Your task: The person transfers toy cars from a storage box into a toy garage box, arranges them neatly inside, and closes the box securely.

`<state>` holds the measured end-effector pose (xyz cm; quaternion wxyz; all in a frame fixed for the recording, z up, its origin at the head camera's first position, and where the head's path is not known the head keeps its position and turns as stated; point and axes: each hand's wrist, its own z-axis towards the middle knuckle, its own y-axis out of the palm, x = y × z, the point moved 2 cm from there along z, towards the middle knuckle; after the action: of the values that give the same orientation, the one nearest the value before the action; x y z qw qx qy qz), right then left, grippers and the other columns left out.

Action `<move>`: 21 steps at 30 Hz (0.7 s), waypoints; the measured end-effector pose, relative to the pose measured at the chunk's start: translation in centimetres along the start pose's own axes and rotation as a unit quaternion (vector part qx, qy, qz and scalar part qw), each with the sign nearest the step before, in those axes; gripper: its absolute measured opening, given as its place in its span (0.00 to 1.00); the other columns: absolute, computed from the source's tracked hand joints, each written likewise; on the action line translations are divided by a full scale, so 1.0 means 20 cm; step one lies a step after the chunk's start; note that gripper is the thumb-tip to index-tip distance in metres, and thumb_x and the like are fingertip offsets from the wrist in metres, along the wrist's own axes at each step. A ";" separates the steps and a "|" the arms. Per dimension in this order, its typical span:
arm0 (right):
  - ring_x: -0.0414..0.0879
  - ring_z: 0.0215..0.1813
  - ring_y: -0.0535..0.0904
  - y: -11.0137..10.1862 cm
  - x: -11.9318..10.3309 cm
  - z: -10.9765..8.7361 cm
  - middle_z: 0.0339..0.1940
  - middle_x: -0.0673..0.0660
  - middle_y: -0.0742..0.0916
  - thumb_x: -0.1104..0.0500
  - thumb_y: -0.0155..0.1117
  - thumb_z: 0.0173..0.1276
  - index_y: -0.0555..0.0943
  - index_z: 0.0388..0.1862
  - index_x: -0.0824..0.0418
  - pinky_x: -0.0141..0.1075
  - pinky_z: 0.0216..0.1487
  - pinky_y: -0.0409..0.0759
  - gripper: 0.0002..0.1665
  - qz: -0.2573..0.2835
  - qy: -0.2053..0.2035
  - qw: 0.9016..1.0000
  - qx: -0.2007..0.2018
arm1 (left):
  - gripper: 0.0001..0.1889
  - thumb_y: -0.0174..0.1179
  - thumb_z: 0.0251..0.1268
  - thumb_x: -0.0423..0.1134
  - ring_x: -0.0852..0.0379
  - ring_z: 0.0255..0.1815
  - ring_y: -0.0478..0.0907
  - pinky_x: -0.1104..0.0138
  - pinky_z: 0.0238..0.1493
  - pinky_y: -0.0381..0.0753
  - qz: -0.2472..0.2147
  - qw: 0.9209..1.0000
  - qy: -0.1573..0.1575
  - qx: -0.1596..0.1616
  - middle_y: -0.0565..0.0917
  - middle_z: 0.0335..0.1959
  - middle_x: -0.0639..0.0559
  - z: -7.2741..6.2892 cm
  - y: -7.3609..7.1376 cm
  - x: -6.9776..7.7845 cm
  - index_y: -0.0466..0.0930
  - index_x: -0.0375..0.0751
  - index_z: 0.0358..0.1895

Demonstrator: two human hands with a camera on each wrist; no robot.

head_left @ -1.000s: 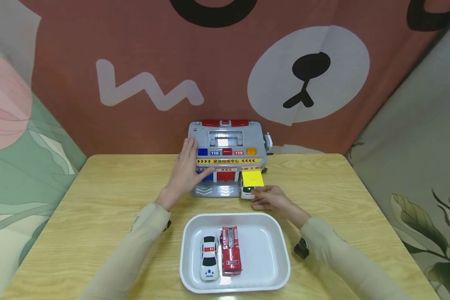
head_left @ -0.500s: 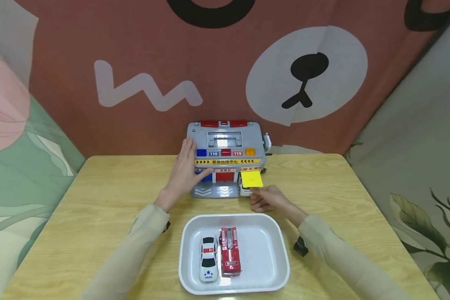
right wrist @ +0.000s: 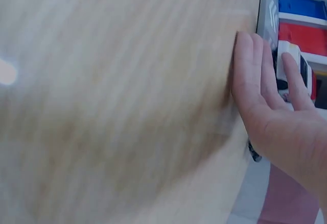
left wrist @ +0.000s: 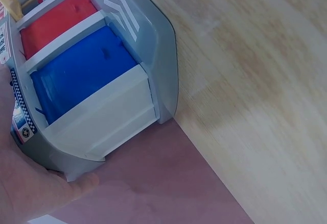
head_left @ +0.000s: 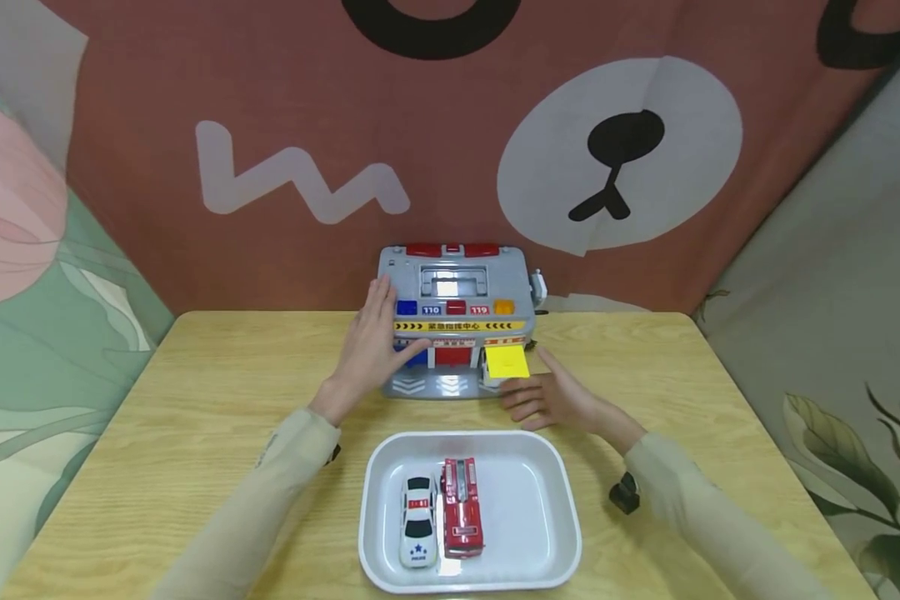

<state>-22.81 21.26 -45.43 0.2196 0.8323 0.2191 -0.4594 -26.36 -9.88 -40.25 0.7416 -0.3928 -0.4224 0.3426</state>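
Observation:
The grey toy rescue station [head_left: 512,282] stands against the back cloth, its yellow door [head_left: 507,362] raised over the right bay. A white toy car [right wrist: 284,49] sits in that bay, mostly hidden under the door in the head view. My left hand [head_left: 373,337] rests along the station's left side, fingers stretched over the roof edge and thumb across the front. The right hand [head_left: 551,396] is at the bay's mouth with fingers extended and thumb raised; in the right wrist view one fingertip overlaps the car's front. The blue door [left wrist: 87,73] and red door [left wrist: 59,22] are down.
Nearer me, a white tray [head_left: 525,577] holds a white toy police car [head_left: 418,533] and a red toy fire engine [head_left: 462,508]. A crank [head_left: 539,287] juts from the station's right side. The wooden table [head_left: 232,375] ends at hanging cloth behind.
The white car has slid farther into the right bay under the yellow door. My right hand has gone from bunched fingers at its front to spread fingers. The left hand stays put.

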 end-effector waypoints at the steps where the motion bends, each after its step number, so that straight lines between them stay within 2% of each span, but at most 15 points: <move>1: 0.60 0.56 0.76 0.00 -0.01 -0.01 0.65 0.71 0.73 0.20 0.16 0.64 0.58 0.73 0.72 0.53 0.59 0.73 0.64 0.002 -0.001 1.000 -0.003 | 0.54 0.54 0.59 0.70 0.48 0.78 0.31 0.44 0.70 0.53 0.001 1.000 0.000 -0.001 0.36 0.79 0.44 0.00 0.00 0.00 0.44 0.34 0.76; 7: 0.61 0.56 0.75 0.00 -0.06 -0.02 0.67 0.76 0.67 0.20 0.15 0.64 0.52 0.73 0.75 0.53 0.59 0.73 0.65 -0.011 -0.014 1.000 -0.013 | 0.54 0.53 0.60 0.70 0.51 0.78 0.29 0.45 0.70 0.53 0.005 1.000 -0.003 -0.004 0.36 0.79 0.44 0.01 0.00 0.01 0.43 0.34 0.77; 12: 0.61 0.56 0.73 -0.01 -0.08 0.01 0.67 0.75 0.68 0.21 0.14 0.64 0.53 0.74 0.70 0.53 0.59 0.72 0.62 -0.021 -0.020 0.999 -0.018 | 0.54 0.53 0.60 0.70 0.47 0.78 0.32 0.44 0.70 0.53 0.006 1.000 -0.006 -0.006 0.36 0.79 0.45 0.00 0.00 0.01 0.43 0.35 0.77; 15: 0.62 0.56 0.73 -0.01 -0.09 0.02 0.66 0.73 0.70 0.21 0.14 0.64 0.53 0.75 0.66 0.54 0.58 0.72 0.60 -0.027 -0.015 1.000 -0.001 | 0.54 0.53 0.59 0.70 0.47 0.78 0.33 0.45 0.70 0.53 0.009 1.000 -0.008 -0.007 0.37 0.79 0.45 0.00 0.00 0.01 0.43 0.35 0.77; 21: 0.65 0.58 0.73 -0.01 -0.12 0.02 0.65 0.72 0.71 0.20 0.16 0.64 0.54 0.75 0.66 0.54 0.58 0.73 0.61 -0.050 -0.006 0.998 0.032 | 0.55 0.53 0.59 0.71 0.50 0.78 0.29 0.45 0.70 0.52 0.011 1.000 -0.011 -0.010 0.36 0.79 0.46 -0.01 0.00 0.01 0.43 0.36 0.77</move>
<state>-24.35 20.84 -43.55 0.1707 0.8244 0.2440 -0.4814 -26.19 -9.84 -40.23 0.7293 -0.4008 -0.4295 0.3508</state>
